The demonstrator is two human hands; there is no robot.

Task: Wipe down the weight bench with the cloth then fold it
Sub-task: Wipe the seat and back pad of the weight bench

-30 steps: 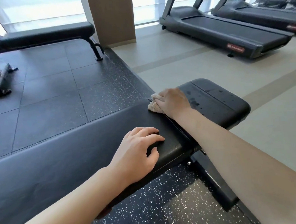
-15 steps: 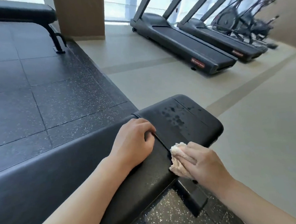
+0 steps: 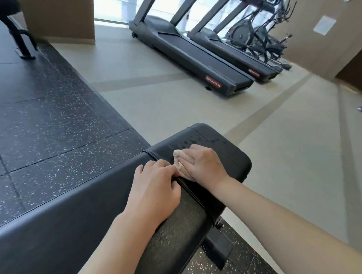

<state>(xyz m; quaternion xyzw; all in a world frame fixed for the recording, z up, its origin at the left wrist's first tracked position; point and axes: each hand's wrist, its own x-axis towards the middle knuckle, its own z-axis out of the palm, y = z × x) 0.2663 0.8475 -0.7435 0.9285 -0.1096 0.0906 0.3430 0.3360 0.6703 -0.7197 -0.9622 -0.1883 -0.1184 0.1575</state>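
While the wiping is clearly under way, it looks far from finished, judging from the one head view. The black padded vinyl weight bench point(image 3: 226, 161) runs from the lower left toward the middle of the picture, and its short end pad, beyond the gap between the two pads, carries dark wet spots on the far part of its top. The small crumpled beige cloth point(image 3: 180, 165) lies on that end pad, just past the gap, pressed flat under the right hand point(image 3: 203, 165). That hand's fingers are spread and laid over the cloth, palm down, pinning it to the vinyl and not closed into a fist; only the cloth's near-left edge shows from under them. The left hand point(image 3: 155, 189) rests on the bench's long pad, right at the gap, fingers loosely curled with the tips at the pad's edge; it holds nothing and seems to steady the body. The two hands are just beside each other, and the left fingertips nearly reach the cloth.

As a judgement: the droplets beyond the cloth still need a pass, and whether the long pad is already clean cannot be told, since its surface shows no marks either way. Folding the cloth has not begun; it is bunched, not squared.

Beyond the bench, two dark treadmills point(image 3: 194, 55) stand on the pale floor.
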